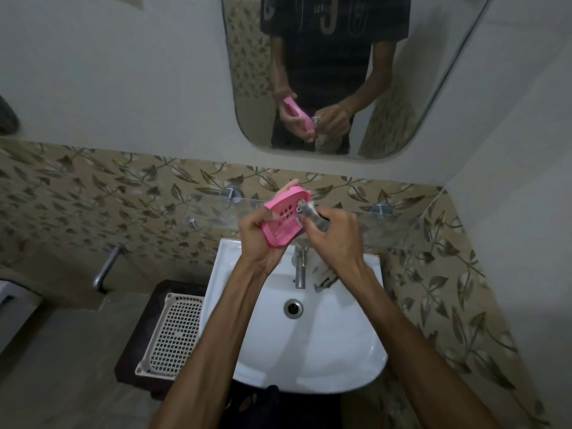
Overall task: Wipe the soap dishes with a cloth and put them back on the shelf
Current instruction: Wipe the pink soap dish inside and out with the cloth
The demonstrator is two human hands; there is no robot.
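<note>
At the far left, a metal wall tap (106, 269) projects from the leaf-patterned tile band. Next, a white perforated tray (171, 334) lies on a dark stand just beside the left rim of the white basin (247, 335).

Your left hand (258, 239) grips the pink soap dish (283, 216), fingers curled round its left and lower edges, holding it tilted above the rear edge of the basin, with its slotted inner face toward you. The dish is off the glass shelf (356, 216), which runs along the wall behind your hands.

Your right hand (334, 235) pinches a grey-white cloth (309, 212) and presses it against the dish's right edge; the loose end of the cloth hangs below that hand beside the basin tap (299, 269). The mirror (247, 72) above reflects both hands.
</note>
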